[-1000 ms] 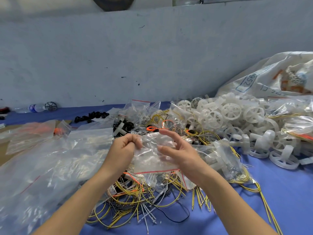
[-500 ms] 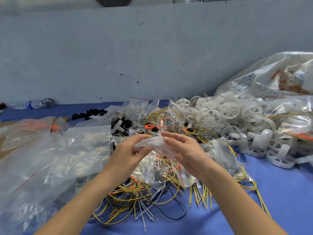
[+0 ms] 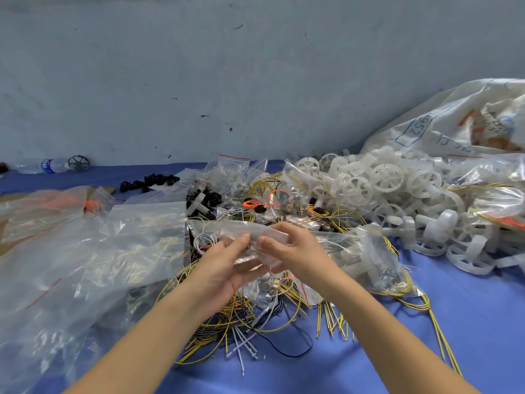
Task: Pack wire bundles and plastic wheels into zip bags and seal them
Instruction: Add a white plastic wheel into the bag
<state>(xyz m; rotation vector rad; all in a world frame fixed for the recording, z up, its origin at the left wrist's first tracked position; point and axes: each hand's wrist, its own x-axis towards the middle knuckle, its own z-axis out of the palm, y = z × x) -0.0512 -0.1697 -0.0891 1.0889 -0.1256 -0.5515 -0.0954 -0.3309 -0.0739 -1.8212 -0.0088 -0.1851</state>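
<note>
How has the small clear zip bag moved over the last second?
Yes: the small clear zip bag turned from hanging upright to lying flatter between both hands, above the yellow wire pile.

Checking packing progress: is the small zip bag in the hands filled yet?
Looks empty: the zip bag, pinched between left hand and right hand, is flat and clear.

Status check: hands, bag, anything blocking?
Left hand and right hand both grip small zip bag. Bag looks empty. Loose wires piled beneath; nothing blocking.

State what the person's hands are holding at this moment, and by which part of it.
Both hands hold one small clear zip bag: the left hand grips its left end, the right hand its right end, thumbs on top.
</note>
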